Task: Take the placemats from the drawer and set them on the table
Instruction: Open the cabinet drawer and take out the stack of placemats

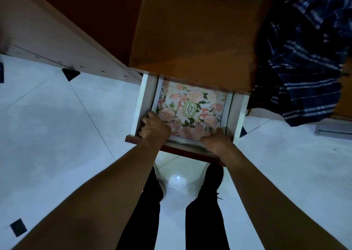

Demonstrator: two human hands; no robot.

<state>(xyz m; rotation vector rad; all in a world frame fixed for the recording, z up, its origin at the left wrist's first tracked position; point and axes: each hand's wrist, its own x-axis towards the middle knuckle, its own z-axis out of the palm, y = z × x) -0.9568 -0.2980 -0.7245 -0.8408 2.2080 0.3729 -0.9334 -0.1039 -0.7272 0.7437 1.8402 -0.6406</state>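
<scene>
A white drawer [143, 101] with a dark red front stands pulled out from under an orange-brown tabletop [190, 30]. Inside lies a stack of floral placemats [190, 108], pink flowers with a green oval label in the middle. My left hand [154, 126] reaches into the drawer's near left corner, fingers curled round the left edge of the stack. My right hand [217, 140] sits at the near right corner, thumb on top of the mats and fingers hidden below the near edge.
A dark blue striped cloth [308, 59] hangs at the right of the tabletop. A pale cabinet side [57, 40] runs along the left. Below is a white tiled floor [57, 135] with small black inlays. My legs in black trousers [205, 221] stand under the drawer.
</scene>
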